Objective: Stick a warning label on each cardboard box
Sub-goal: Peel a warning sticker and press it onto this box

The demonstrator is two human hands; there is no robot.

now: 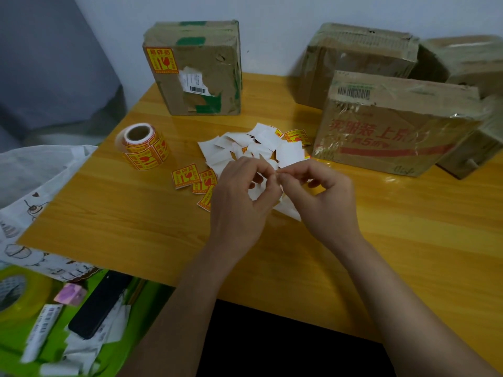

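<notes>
Over the middle of the yellow wooden table (114, 213), my left hand (242, 197) and my right hand (324, 197) meet fingertip to fingertip, pinching one small label piece (258, 190) whose white back faces me. Behind them lies a heap of white backing papers (261, 148) and loose yellow-red warning labels (186, 176). A roll of the same labels (143, 145) lies to the left. The back-left cardboard box (201, 69) carries a warning label (162, 59) on its front. A box with red print (392, 126) stands at the right, with more boxes (356, 58) behind it.
A white plastic bag (35, 170) hangs over the table's left edge. Below left, a green tray (122, 346) holds a roll of clear tape (19, 295), a black phone (100, 303), a tube and paper scraps. A wall stands close behind the boxes.
</notes>
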